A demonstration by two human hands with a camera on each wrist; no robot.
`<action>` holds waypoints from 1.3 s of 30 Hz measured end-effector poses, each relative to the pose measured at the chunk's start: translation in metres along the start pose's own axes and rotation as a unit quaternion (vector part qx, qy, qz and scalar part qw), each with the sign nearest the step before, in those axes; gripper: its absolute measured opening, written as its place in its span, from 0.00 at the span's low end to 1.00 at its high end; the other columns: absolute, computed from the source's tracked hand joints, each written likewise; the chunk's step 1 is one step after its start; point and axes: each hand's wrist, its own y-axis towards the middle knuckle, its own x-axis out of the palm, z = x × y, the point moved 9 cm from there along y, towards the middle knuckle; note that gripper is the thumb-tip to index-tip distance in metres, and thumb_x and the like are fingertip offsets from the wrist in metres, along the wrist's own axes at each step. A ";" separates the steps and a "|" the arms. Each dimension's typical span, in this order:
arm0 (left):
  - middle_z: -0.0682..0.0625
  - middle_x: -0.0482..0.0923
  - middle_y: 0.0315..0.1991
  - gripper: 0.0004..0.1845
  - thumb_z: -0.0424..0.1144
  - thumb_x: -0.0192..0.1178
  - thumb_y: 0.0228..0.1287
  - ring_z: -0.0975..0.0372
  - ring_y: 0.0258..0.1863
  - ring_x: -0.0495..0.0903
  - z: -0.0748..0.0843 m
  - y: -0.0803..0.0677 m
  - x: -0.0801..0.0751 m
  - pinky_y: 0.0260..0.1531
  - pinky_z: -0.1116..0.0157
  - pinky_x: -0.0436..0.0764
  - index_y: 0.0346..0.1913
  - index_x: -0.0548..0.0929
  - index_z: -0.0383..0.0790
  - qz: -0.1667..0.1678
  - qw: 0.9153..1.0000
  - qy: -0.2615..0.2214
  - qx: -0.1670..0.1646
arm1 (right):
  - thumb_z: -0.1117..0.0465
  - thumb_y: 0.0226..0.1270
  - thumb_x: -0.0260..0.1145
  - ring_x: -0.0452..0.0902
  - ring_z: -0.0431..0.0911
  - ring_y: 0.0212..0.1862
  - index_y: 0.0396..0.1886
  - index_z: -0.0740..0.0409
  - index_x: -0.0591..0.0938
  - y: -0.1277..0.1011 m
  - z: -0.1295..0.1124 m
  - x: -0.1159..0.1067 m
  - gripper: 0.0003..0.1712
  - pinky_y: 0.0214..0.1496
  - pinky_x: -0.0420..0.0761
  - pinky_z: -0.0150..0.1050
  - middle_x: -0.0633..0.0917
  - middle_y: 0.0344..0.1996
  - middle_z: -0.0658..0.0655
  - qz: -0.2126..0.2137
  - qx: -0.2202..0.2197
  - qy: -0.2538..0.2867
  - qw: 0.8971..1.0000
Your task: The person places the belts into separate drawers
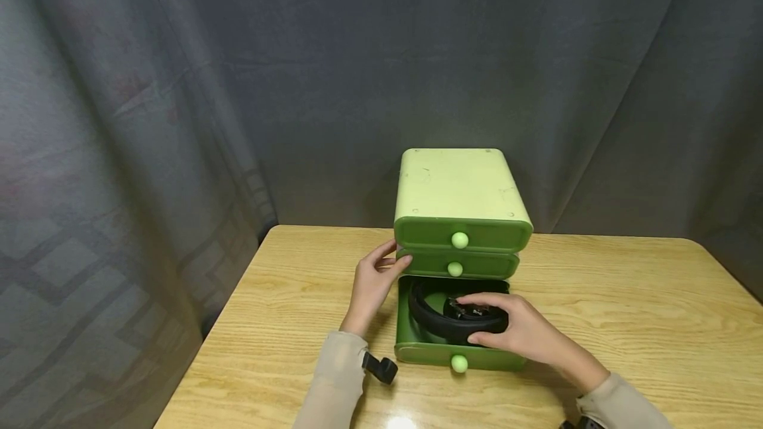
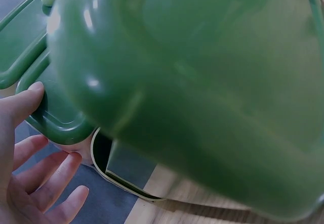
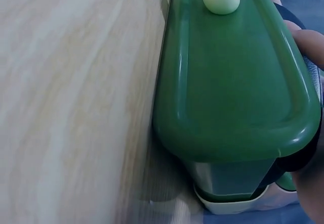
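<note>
Headphones (image 1: 456, 323) gripped by right hand (image 1: 512, 330), seemingly inside bottom drawer (image 1: 459, 355), left hand (image 1: 372, 283) fingers relaxed.

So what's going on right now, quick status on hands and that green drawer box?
Left hand touches green plastic drawer unit's side. Right hand grips coiled black belt inside open bottom drawer. Upper two drawers closed; nothing in the way.

A black, ring-shaped padded band (image 1: 444, 324) lies coiled flat inside the pulled-out bottom drawer (image 1: 417, 352) of a small green plastic three-drawer chest (image 1: 459, 194) on the tabletop.
</note>
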 end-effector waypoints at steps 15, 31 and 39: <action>0.40 0.77 0.60 0.27 0.38 0.66 0.66 0.48 0.51 0.79 -0.020 0.011 0.003 0.46 0.57 0.83 0.66 0.76 0.34 0.006 1.000 -0.002 0.000 | 0.52 0.57 0.78 0.80 0.43 0.53 0.60 0.52 0.81 0.011 0.016 0.008 0.30 0.51 0.82 0.43 0.85 0.53 0.50 -0.047 -0.009 0.004 0.999; 0.49 0.79 0.58 0.31 0.51 0.69 0.62 0.57 0.48 0.81 -0.048 0.018 0.002 0.45 0.61 0.83 0.65 0.78 0.44 0.017 1.000 0.004 -0.004 | 0.55 0.52 0.80 0.82 0.44 0.50 0.60 0.52 0.81 0.010 0.028 0.028 0.33 0.48 0.83 0.42 0.86 0.51 0.50 -0.100 -0.002 -0.032 0.994; 0.50 0.79 0.58 0.30 0.50 0.70 0.62 0.57 0.49 0.80 -0.046 0.020 0.002 0.47 0.60 0.82 0.66 0.78 0.45 0.016 1.000 0.008 0.000 | 0.57 0.52 0.81 0.83 0.45 0.49 0.59 0.52 0.82 0.012 0.026 0.028 0.32 0.47 0.84 0.43 0.86 0.49 0.51 -0.110 -0.021 -0.064 0.992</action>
